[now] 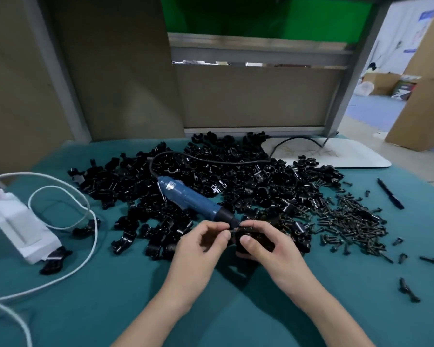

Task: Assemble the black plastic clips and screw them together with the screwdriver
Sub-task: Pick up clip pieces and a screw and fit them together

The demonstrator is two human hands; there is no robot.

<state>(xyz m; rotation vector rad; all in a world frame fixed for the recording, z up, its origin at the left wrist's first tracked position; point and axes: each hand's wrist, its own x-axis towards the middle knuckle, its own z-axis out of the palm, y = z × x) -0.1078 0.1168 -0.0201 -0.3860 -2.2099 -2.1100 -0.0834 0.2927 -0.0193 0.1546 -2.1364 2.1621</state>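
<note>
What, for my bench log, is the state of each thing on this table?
left hand, pinching a screw at the held clip
right hand, gripping the held clip
held clip, between both hands, screwdriver not on it
screwdriver, lying unheld on the clip pile, corded
clip pile, loose, heaped on the teal cloth
screw pile, loose, scattered right of the clips
pen, lying on the cloth, untouched
</note>
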